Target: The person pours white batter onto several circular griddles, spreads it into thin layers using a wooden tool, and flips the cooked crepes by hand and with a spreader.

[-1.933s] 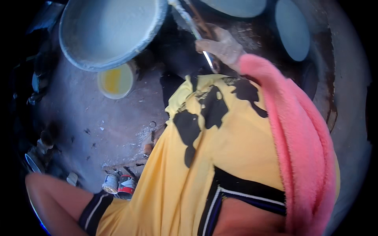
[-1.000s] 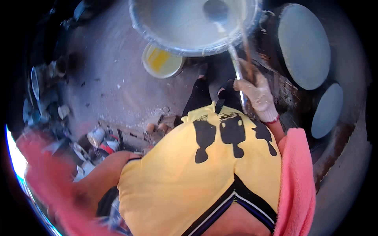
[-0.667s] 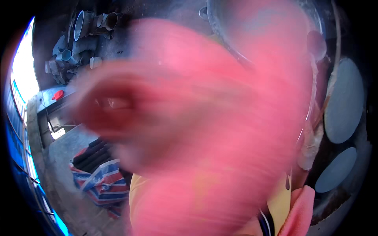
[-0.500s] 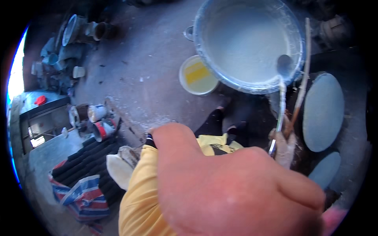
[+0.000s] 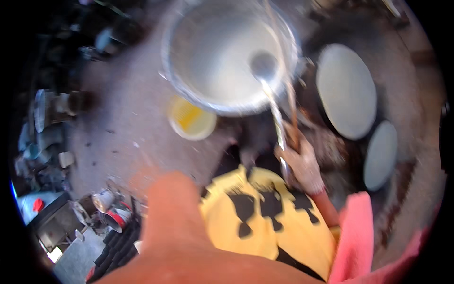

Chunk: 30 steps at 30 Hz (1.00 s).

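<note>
A ladle [image 5: 272,97] and a stick [image 5: 283,90] are gripped in the closed right hand [image 5: 302,163] over a basin [image 5: 198,61] of white liquid; the left hand's state cannot be told.

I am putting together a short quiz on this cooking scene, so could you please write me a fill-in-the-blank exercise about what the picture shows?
1. The right hand grips the handle of a long metal ____, whose bowl sits over the big basin.
2. The liquid in the big basin looks ____ in colour.
3. The small bowl beside the basin is ____ in colour.
4. To the right of the basin lie ____ round flat griddles, a large one and a smaller one.

Missing words: ladle; white; yellow; two
</note>
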Motion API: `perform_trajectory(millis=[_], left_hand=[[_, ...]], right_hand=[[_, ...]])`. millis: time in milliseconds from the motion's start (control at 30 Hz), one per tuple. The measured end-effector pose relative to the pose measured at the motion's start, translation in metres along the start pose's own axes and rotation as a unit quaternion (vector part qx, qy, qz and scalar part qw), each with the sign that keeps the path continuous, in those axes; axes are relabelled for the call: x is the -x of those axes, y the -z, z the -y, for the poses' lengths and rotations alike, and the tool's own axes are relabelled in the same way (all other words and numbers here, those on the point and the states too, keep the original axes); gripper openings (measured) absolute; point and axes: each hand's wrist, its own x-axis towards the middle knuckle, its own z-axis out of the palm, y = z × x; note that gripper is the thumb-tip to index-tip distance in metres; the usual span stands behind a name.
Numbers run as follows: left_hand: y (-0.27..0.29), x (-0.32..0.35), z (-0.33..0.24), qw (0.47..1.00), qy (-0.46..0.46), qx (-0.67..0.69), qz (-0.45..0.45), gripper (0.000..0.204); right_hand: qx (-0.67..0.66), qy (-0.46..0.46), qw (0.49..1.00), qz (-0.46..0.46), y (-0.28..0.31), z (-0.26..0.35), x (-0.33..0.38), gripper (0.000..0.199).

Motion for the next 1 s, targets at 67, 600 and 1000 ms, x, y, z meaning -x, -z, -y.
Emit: perform_trajectory(millis=[67,600,1000], left_hand=[[-0.015,-0.007,0.010,1.000,0.007,0.001,0.007,0.016],[-0.133,-0.066,-0.027,0.999,-0.042,0.033,-0.009,0.015],[-0.067,-0.057,0.013,0.987,-0.042,0.096,0.121,0.016]], right_hand=[[0.010,-0.016,0.999,0.028,0.029,0.013,0.000,0.055],[0.031,0.047,0.996,0.066,0.029,0.052,0.054,0.043],[-0.044,0.084,0.995,0.038,0.053,-0.011,0.036,0.047]])
